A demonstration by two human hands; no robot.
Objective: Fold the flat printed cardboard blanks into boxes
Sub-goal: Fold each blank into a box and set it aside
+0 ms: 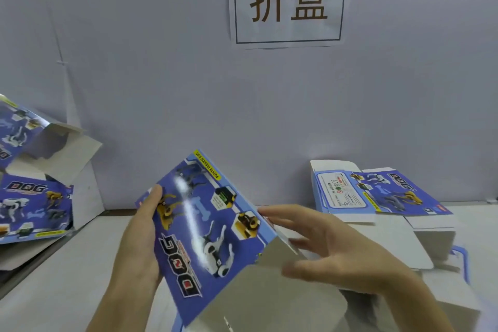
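Note:
A blue printed cardboard box (207,229) with robot-dog pictures is held tilted above the table, partly opened out. My left hand (137,240) grips its left edge, thumb on the printed face. My right hand (331,250) is at the box's right side with fingers spread and fairly straight against the white flap (272,267) at the open end. A stack of flat printed blanks (377,191) lies at the back right of the table.
Folded boxes (35,205) with open white flaps are piled at the left against the wall. A grey wall behind carries a paper sign (288,0). More white cardboard (420,245) lies on the table under my right hand.

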